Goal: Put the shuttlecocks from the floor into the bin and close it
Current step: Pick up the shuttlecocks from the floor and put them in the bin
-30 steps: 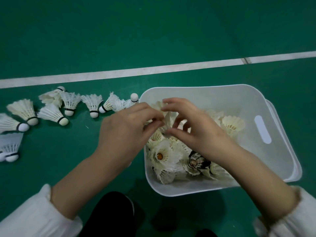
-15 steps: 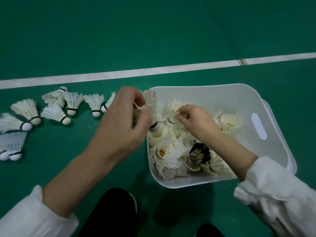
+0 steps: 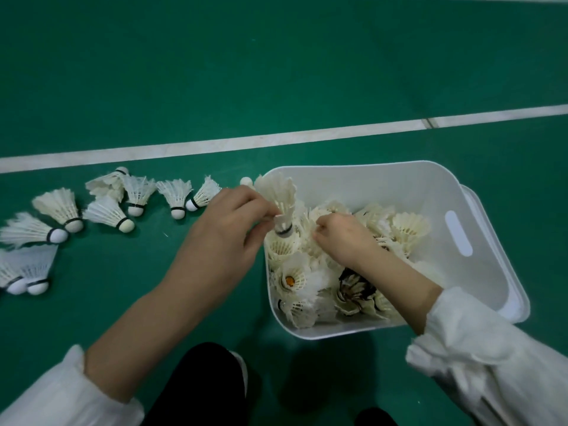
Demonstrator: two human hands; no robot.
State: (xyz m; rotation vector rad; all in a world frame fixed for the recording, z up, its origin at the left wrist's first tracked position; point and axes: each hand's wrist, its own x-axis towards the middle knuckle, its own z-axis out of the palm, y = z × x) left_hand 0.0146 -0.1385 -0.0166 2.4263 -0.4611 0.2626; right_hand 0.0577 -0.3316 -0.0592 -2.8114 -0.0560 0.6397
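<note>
A white plastic bin [image 3: 430, 192] stands open on the green floor, holding several white feather shuttlecocks. My left hand [image 3: 224, 229] pinches one shuttlecock [image 3: 281, 201] upright, cork down, just over the bin's left rim. My right hand [image 3: 341, 238] is inside the bin with its fingers curled among the pile [image 3: 307, 281]; I cannot tell whether it holds one. Several more shuttlecocks [image 3: 104, 210] lie in a row on the floor to the left of the bin. The white lid [image 3: 510, 272] sticks out from under the bin's right side.
A white court line [image 3: 276, 141] runs across the floor behind the bin. My dark knee [image 3: 199, 382] is at the bottom centre, close to the bin's near edge. White sleeves cover both forearms at the lower corners.
My hands came apart. The left one took a shuttlecock and now holds it a little lower over the bin's left rim; the right one sank into the pile.
</note>
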